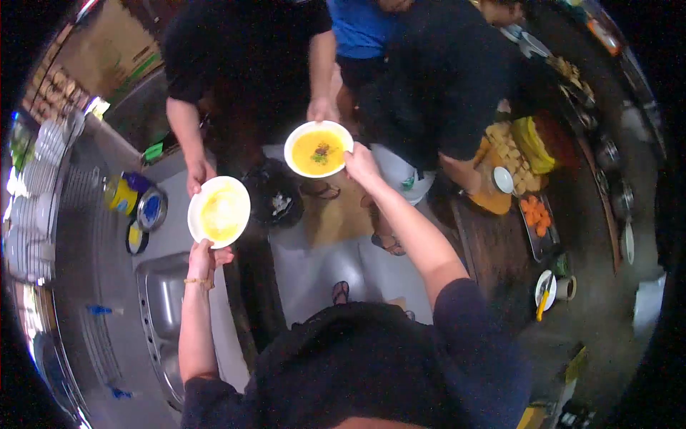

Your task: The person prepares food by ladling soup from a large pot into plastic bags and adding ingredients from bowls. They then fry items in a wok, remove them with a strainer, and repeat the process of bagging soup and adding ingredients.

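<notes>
Left hand (205, 255) closed on the near rim of a round white plate with a thin pale-yellow smear (219, 211), held out over the gap between the steel desk (93, 272) at left and the floor. A co-worker's hand (199, 174) grips the far rim of the same plate, so both hold it at once.

Right hand (361, 163) closed on the right rim of a round white bowl of yellow soup with a dark garnish (319, 149), held further out, in mid-air. A second co-worker's hand (322, 109) sits at its far rim; contact cannot be confirmed.

Handling, judged: both dishes look ceramic, stiff, fragile, likely slick where wet. The bowl carries liquid, so it should stay level; grip belongs on the dry rim, thumb on top. The plate looks lighter, with nearly nothing to spill.

Room: tight. People stand close on the far side; a dark bin (275, 194) sits below between the dishes. A steel sink (161, 307) lies near left, stacked white dishes (43, 154) far left, a wooden board with cut food (511, 161) right.
</notes>
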`<state>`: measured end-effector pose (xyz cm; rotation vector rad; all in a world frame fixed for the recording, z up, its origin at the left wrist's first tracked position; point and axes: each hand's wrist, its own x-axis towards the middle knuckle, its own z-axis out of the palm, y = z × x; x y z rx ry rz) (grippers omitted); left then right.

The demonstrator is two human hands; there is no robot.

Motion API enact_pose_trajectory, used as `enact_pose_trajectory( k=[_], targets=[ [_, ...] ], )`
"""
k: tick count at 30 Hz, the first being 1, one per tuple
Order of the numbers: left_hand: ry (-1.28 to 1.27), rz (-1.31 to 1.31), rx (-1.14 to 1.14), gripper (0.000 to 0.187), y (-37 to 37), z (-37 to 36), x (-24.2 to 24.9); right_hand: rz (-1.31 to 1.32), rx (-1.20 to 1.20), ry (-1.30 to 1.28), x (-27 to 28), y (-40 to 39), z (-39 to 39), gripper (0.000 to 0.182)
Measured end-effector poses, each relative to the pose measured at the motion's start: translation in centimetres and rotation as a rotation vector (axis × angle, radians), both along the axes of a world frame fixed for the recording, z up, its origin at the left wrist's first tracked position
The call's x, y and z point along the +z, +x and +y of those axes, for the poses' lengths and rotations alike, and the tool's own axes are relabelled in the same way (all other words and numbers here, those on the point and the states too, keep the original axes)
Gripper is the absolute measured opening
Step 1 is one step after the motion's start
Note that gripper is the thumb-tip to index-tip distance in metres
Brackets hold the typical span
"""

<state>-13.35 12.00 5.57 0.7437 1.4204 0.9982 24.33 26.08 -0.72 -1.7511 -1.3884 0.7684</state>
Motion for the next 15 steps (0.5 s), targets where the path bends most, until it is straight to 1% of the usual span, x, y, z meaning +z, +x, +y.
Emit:
enact_pose_trajectory(
  k=[1, 2, 3, 4, 5, 6, 7, 8, 9, 10, 11, 12, 13, 14, 15],
  targets=[
    [0.017, -0.024, 0.029, 0.036, 0.2, 0.5, 0.2, 0.065, -0.027, -0.029, 2.8, -0.7, -0.5, 0.029],
    [0.041, -0.006, 0.058, 0.037, 1.0, 0.8, 1.1, -0.08, 0.022, 0.066, -0.4, -0.4, 2.1, 0.028],
    [0.042, -0.024, 0.044, 0.037, 1.0, 1.5, 0.8, 0.048, -0.018, 0.021, 2.7, -0.6, 1.3, 0.026],
    [0.055, -0.067, -0.007, 0.033, 1.1, 2.2, 0.5, -0.019, -0.046, 0.058, 3.0, -0.4, 1.8, 0.025],
    [0.073, -0.084, -0.059, 0.032, 0.9, 2.5, -0.5, 0.103, -0.033, 0.04, 3.2, 0.0, 2.2, 0.024],
    [0.038, -0.066, 0.026, 0.033, 2.6, 2.7, 0.7, 0.015, -0.105, 0.095, 1.9, -0.2, 4.1, 0.024],
    [0.039, -0.074, 0.003, 0.033, 3.2, 3.3, 0.9, 0.062, -0.056, 0.107, 3.4, 0.3, 4.3, 0.024],
    [0.01, -0.114, -0.03, 0.034, 3.7, 3.7, 0.0, 0.363, -0.054, 0.242, 0.8, 0.0, 6.4, 0.025],
    [0.0, -0.137, -0.003, 0.035, 4.3, 4.4, -0.7, 0.505, -0.036, 0.144, 1.4, 0.0, 7.2, 0.026],
    [0.038, -0.152, -0.017, 0.04, 5.0, 4.6, -1.3, 0.584, -0.03, 0.039, 3.8, 0.0, 6.1, 0.03],
    [0.051, -0.141, -0.059, 0.047, 6.2, 4.8, -1.2, 0.481, -0.063, 0.196, 5.0, -0.2, 5.0, 0.034],
    [0.056, -0.118, -0.111, 0.054, 8.2, 5.3, -0.7, 0.439, -0.024, 0.229, 8.5, 0.9, 1.0, 0.037],
    [0.008, -0.099, -0.171, 0.062, 10.1, 4.8, -1.2, 0.137, -0.066, 0.396, 6.0, 1.1, 0.7, 0.035],
    [-0.041, -0.071, -0.23, 0.07, 12.0, 4.3, -1.7, 0.101, 0.015, 0.439, 2.5, 1.4, 0.5, 0.028],
    [-0.07, -0.032, -0.298, 0.079, 14.0, 3.3, -3.1, -0.002, 0.162, 0.451, 1.4, 2.6, -2.8, 0.024]
  ],
)
